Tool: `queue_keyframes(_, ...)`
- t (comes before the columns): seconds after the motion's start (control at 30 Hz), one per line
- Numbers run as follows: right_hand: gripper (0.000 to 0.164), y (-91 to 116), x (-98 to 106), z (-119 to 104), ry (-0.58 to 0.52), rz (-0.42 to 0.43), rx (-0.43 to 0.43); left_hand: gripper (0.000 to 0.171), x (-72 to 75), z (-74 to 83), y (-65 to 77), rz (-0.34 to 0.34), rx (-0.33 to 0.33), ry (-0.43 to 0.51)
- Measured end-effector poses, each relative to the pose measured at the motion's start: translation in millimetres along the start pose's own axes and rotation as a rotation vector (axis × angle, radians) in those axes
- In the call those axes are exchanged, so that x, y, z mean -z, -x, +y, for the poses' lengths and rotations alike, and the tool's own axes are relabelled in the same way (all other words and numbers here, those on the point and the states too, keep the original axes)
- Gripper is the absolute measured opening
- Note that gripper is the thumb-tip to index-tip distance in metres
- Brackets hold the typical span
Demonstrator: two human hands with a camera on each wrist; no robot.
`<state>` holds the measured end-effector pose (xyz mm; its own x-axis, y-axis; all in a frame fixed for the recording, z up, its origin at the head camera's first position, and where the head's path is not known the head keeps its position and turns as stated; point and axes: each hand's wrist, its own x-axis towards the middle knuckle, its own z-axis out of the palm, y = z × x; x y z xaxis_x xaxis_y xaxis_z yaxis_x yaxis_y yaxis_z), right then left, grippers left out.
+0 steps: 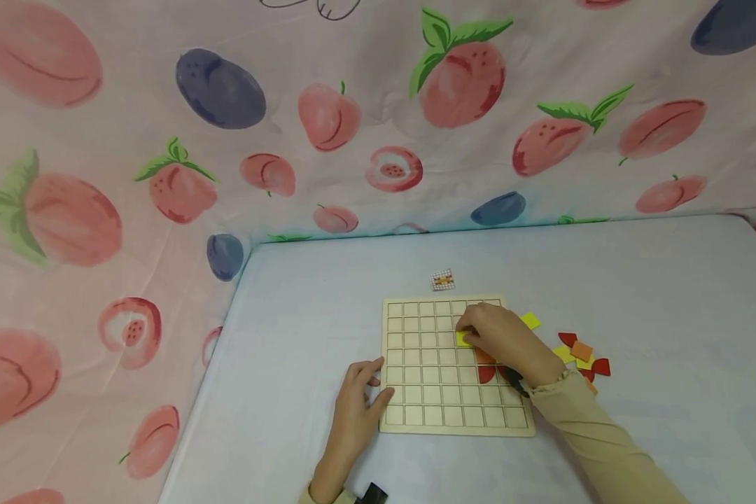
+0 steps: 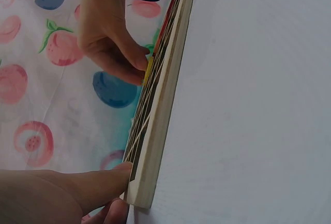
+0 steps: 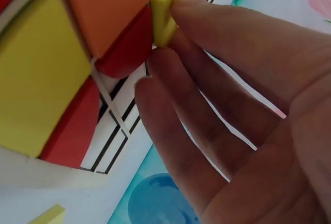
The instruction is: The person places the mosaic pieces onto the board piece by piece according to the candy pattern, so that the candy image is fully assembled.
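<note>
- Pinching a yellow tile (image 1: 463,340) between thumb and forefinger, our right hand (image 1: 500,341) is over the board (image 1: 416,414), toward its far edge.
- We rest the left hand (image 1: 355,402) on the board's left edge, thumb and forefinger spread.
- We see an orange tile (image 1: 484,357) and a red tile (image 1: 486,375) nearer the right edge.
- Loose tiles (image 1: 565,354) lie off that edge, a card (image 1: 442,281) past the far one.

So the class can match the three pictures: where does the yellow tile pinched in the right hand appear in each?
Head: the yellow tile is right of centre, below the middle.
Left wrist: the yellow tile is a thin strip, slightly left of centre, above the middle.
Right wrist: the yellow tile is at top centre.
Shared landmark: the wooden board.
</note>
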<state>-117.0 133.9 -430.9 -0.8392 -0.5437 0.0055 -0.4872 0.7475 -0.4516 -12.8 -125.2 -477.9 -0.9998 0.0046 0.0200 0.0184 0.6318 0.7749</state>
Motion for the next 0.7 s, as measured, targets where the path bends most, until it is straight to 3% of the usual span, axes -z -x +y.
queue_keyframes(0.4,0.012,-0.3,-4.4,2.7,-0.009,0.007,0.022,0.048,-0.7,-1.5,0.4,0.000,-0.004,0.006)
queue_keyframes(0.7,0.027,5.9,4.9,0.1,0.032,0.026,-0.010,0.048,-0.7,-1.8,0.1,0.000,-0.003,-0.001)
